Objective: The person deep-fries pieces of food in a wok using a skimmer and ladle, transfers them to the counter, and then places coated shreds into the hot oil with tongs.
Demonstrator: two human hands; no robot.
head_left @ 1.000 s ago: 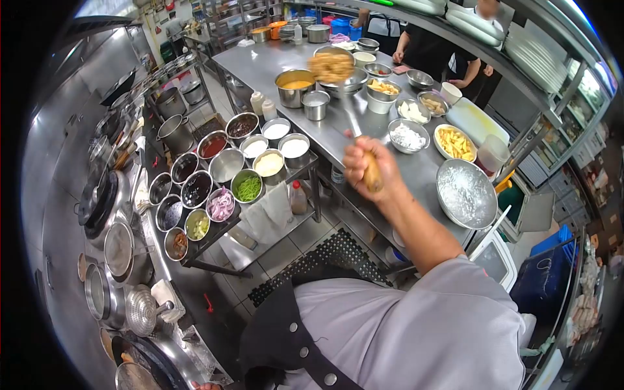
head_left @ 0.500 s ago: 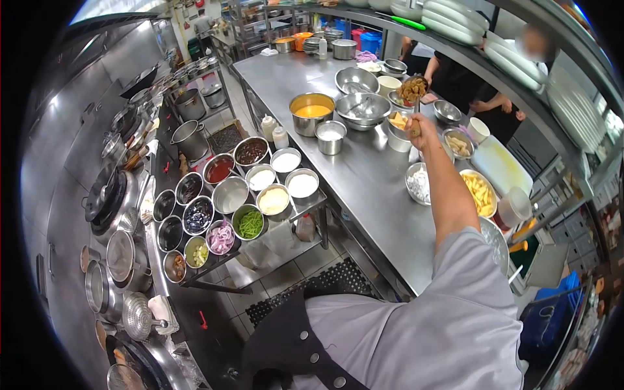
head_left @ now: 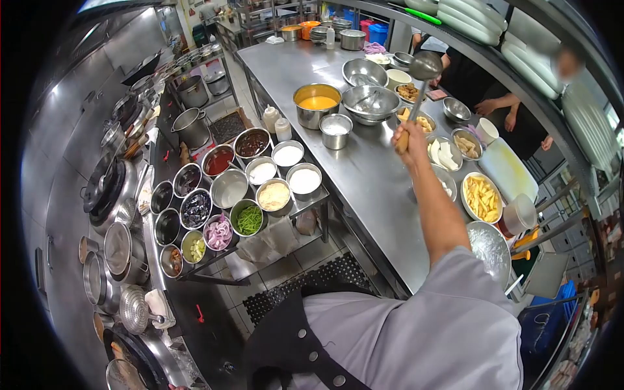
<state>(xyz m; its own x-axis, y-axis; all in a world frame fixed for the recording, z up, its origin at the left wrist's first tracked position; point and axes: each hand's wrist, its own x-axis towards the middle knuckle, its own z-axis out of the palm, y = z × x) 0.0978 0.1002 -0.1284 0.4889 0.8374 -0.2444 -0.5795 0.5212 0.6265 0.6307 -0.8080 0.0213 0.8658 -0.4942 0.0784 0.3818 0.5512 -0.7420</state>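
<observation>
Stretched out over the steel table, my right hand is closed round the wooden handle of a ladle. The ladle's round metal head hangs over the far side of the table and holds no visible food. Just left of it stands a bowl of brown fried pieces. Under and beside my hand are a bowl of pale yellow chunks and a bowl of white slices. Of my left hand only a sliver shows at the bottom edge, and its fingers are hidden.
A pot of orange liquid and metal bowls stand on the steel table. Ingredient tins fill a lower rack at left. Woks and strainers line the stove. Other people's hands are across the table, beneath a plate shelf.
The brown pieces have left the ladle and now lie in a bowl. My right hand has turned and drawn back slightly, with the ladle raised.
</observation>
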